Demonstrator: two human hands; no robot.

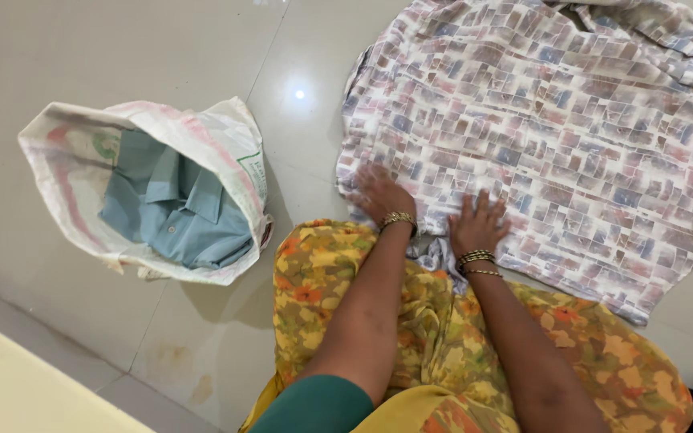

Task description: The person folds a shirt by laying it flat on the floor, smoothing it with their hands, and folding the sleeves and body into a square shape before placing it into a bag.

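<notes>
We see both hands pressed flat on the shirt (539, 136), which lies spread on the floor (122, 48) ahead of our knees, its long axis running away from us toward the collar at the far right. The left hand (378, 192) sits at the shirt's near left corner, a little blurred; the right hand (479, 224) rests just beside it on the near hem — fingers spread, palm down. Neither hand grasps anything; both lie open on the cloth. The bulk of the shirt stretches right of and beyond the right hand. Well apart to the left stands a sack (66, 136) holding a blue shirt (174, 208).
</notes>
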